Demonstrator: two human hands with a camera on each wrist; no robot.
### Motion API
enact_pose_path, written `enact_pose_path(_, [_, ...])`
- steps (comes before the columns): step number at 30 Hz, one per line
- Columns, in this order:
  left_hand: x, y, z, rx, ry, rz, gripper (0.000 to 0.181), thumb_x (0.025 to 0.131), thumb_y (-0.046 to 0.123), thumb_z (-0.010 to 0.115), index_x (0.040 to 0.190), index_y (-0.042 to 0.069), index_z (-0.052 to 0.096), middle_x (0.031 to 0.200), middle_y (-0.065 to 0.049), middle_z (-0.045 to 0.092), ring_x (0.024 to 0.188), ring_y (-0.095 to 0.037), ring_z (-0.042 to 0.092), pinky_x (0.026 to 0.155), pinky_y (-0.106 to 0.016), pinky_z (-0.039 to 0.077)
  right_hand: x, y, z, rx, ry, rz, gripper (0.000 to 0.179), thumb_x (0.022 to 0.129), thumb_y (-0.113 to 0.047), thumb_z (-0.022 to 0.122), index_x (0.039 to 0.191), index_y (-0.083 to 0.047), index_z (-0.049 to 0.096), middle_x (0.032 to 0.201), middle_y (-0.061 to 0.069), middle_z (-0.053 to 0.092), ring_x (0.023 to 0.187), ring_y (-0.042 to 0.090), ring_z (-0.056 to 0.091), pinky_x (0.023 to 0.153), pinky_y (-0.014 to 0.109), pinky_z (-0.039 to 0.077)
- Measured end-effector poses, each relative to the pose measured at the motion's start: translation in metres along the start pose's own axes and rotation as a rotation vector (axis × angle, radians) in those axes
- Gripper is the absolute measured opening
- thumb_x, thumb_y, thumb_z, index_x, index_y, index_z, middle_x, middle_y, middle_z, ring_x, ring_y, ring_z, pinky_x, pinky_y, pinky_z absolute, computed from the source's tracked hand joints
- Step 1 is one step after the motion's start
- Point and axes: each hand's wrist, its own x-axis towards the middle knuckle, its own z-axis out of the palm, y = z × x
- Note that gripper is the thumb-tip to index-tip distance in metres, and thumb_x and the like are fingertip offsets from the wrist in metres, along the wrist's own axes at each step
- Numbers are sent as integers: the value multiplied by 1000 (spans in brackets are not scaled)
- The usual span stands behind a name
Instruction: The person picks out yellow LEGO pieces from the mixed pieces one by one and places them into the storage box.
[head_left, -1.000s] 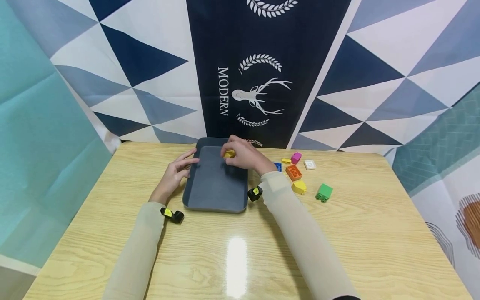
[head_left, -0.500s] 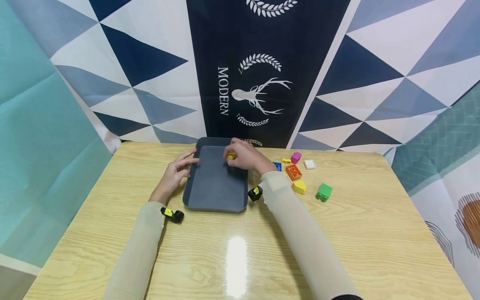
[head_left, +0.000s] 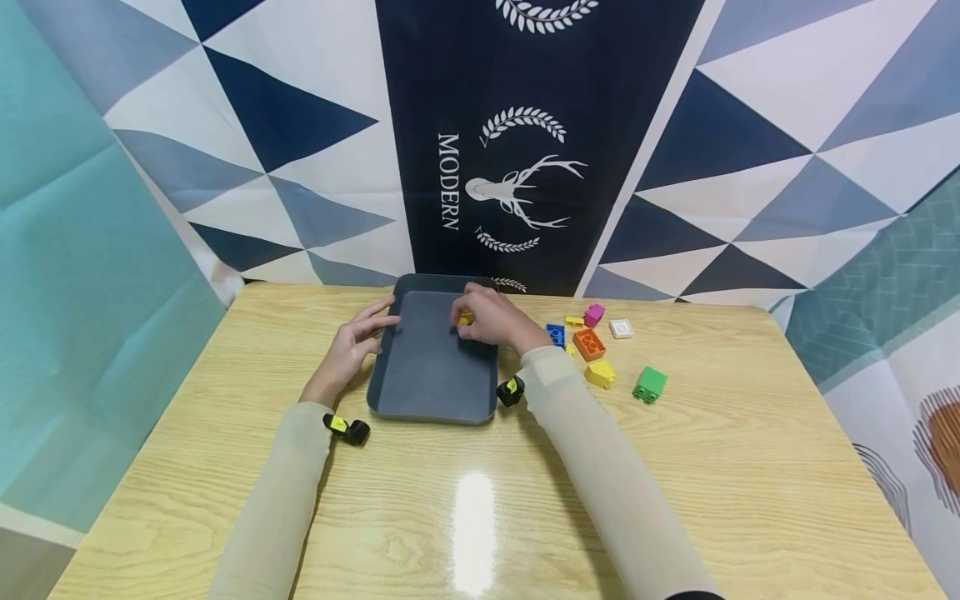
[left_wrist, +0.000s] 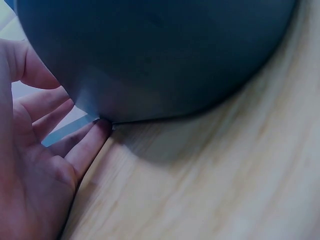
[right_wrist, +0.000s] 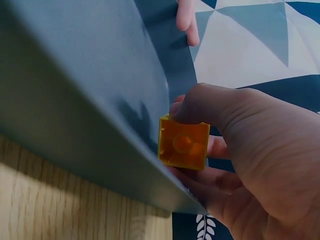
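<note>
My right hand (head_left: 491,317) pinches a yellow toy building brick (right_wrist: 183,145) between thumb and fingers. It is over the far right part of a dark grey rectangular tray (head_left: 431,367). The right wrist view shows the brick's hollow underside with a round tube; in the head view the hand covers most of it. At the tray's left side, my left hand (head_left: 348,350) touches the rim with fingers fairly straight. From the left wrist view, fingers (left_wrist: 90,147) rest against the tray's outer wall.
Right of the tray lie a blue brick (head_left: 556,334), an orange brick (head_left: 589,343), a yellow piece (head_left: 600,373), a magenta piece (head_left: 594,314), a white square piece (head_left: 621,328) and a green brick (head_left: 649,384). A patterned cloth (head_left: 315,158) hangs behind the wooden table (head_left: 390,517).
My right hand has shifted slightly right and down in the head view with the yellow brick, which is now more covered by the fingers. The left hand stays at the tray's rim.
</note>
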Motion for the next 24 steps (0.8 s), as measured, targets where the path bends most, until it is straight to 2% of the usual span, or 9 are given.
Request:
enact_pose_path(8, [0, 0, 0, 3, 1, -5, 51, 101, -15, 45, 149, -17, 62, 185, -19, 35, 174, -41, 29, 109, -4, 45, -2, -6, 0, -51, -59, 14, 13, 103, -15, 77, 114, -13, 84, 124, 9, 65, 106, 27, 61, 95, 42, 55])
enact_pose_path(15, [0, 0, 0, 13, 7, -6, 50, 101, -15, 46, 148, -17, 64, 184, -19, 37, 175, -40, 28, 109, -3, 44, -3, -9, -1, -73, -100, 17, 11, 102, -13, 79, 112, -14, 85, 125, 8, 66, 111, 28, 61, 106, 47, 51])
enact_pose_path(24, [1, 0, 0, 8, 5, -6, 50, 101, -15, 46, 148, -16, 64, 184, -19, 37, 175, -40, 29, 108, -4, 45, -1, -13, -5, -84, -160, 12, 9, 101, -10, 80, 108, -13, 85, 127, 10, 67, 114, 29, 61, 103, 45, 55])
